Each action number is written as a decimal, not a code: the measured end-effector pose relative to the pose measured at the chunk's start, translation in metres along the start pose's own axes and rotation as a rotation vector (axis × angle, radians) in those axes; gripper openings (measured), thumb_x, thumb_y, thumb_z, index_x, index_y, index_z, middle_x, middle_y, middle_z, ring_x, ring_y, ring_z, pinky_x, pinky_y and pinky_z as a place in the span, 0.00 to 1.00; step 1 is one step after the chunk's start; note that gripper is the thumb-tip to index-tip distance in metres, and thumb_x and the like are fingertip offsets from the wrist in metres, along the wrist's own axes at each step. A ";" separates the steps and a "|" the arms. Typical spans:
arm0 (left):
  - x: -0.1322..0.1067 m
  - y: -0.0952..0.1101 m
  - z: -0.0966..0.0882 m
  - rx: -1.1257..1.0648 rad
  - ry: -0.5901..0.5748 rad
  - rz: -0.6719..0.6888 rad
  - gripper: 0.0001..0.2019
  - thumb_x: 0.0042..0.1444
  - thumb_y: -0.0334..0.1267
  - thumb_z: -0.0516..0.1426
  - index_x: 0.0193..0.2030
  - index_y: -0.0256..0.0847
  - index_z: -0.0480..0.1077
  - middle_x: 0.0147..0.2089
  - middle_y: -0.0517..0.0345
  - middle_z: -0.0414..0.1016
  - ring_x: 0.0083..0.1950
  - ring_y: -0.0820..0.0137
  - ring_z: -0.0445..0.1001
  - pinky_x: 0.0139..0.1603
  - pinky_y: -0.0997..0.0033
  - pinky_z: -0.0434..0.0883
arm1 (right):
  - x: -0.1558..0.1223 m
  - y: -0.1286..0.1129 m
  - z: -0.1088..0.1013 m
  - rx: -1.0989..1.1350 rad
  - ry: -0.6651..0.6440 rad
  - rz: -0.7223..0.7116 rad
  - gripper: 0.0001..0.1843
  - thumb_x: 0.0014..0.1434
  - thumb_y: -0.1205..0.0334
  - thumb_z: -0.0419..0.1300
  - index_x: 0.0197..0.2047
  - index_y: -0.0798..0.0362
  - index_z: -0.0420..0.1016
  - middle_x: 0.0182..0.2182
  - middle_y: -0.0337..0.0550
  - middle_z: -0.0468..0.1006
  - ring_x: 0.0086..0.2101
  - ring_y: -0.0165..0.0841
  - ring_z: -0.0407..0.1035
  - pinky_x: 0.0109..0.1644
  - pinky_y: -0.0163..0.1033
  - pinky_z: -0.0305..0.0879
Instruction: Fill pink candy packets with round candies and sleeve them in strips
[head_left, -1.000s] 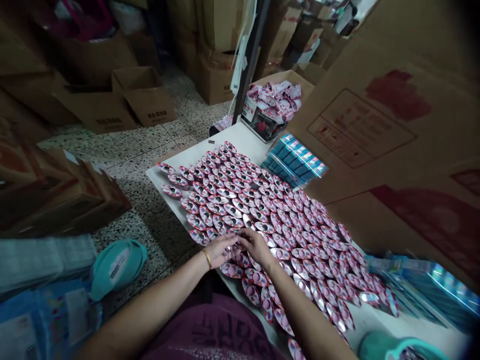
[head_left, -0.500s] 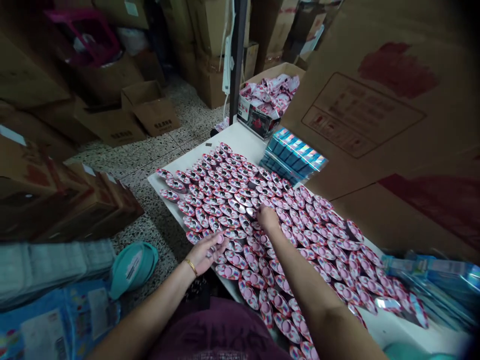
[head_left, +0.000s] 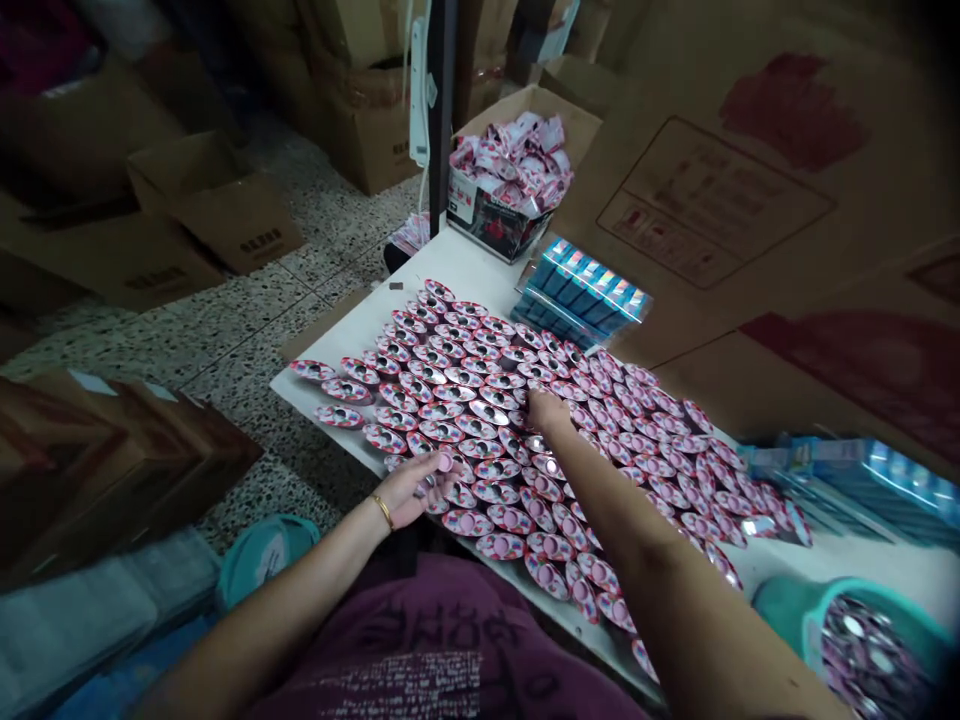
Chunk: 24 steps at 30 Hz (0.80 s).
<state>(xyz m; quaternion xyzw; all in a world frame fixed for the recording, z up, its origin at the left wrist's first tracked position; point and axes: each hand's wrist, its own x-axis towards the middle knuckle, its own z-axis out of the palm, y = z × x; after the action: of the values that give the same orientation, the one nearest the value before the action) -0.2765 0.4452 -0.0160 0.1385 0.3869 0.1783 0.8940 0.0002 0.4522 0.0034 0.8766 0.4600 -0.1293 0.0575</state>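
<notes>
Several pink-and-white oval blister packs (head_left: 480, 400) lie in overlapping rows across a white table (head_left: 465, 270). My left hand (head_left: 416, 487) rests palm up at the table's near edge, fingers curled round small pink pieces (head_left: 444, 463). My right hand (head_left: 546, 408) reaches into the middle of the rows, fingers pressed down on one pack; I cannot make out whether it grips it.
An open box of pink packets (head_left: 510, 180) and a stack of blue packs (head_left: 581, 290) stand at the table's far end. Large cardboard boxes (head_left: 750, 200) wall the right side. A teal tub (head_left: 847, 630) sits at the near right. More cartons (head_left: 217, 210) lie on the floor.
My hands were together at the near rows. The right hand has since reached forward into the middle of the packs, while the left stayed near the edge, turned palm up.
</notes>
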 end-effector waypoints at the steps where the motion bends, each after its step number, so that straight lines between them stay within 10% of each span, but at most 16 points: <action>1: 0.000 0.005 -0.003 0.023 -0.014 -0.014 0.07 0.48 0.31 0.58 0.35 0.33 0.69 0.37 0.46 0.74 0.33 0.72 0.74 0.34 0.76 0.72 | -0.016 -0.005 0.000 0.011 0.033 0.001 0.16 0.51 0.66 0.58 0.44 0.61 0.68 0.38 0.53 0.73 0.38 0.35 0.68 0.40 0.37 0.60; 8: 0.012 0.008 0.006 0.179 -0.143 -0.144 0.14 0.45 0.30 0.60 0.41 0.36 0.68 0.34 0.53 0.74 0.33 0.73 0.74 0.35 0.75 0.71 | -0.120 -0.070 0.037 0.678 -0.028 -0.499 0.09 0.53 0.67 0.55 0.36 0.50 0.74 0.32 0.39 0.74 0.34 0.28 0.68 0.40 0.32 0.61; 16: 0.023 0.008 0.010 0.223 -0.006 -0.133 0.08 0.49 0.37 0.57 0.33 0.34 0.69 0.24 0.57 0.71 0.20 0.79 0.68 0.18 0.83 0.63 | -0.084 0.021 0.022 0.256 0.080 0.221 0.10 0.52 0.61 0.53 0.37 0.57 0.71 0.33 0.45 0.75 0.34 0.31 0.67 0.38 0.33 0.59; 24: 0.024 0.010 0.016 0.086 0.033 -0.091 0.07 0.52 0.35 0.55 0.36 0.33 0.68 0.29 0.54 0.73 0.28 0.75 0.72 0.25 0.80 0.68 | -0.024 0.044 0.020 0.058 -0.152 0.311 0.19 0.41 0.62 0.64 0.38 0.59 0.71 0.38 0.55 0.74 0.38 0.39 0.68 0.37 0.37 0.61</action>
<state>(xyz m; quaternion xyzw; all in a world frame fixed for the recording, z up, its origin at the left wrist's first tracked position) -0.2520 0.4623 -0.0170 0.1561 0.4146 0.1232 0.8880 0.0195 0.4035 -0.0101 0.9262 0.3092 -0.1980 0.0859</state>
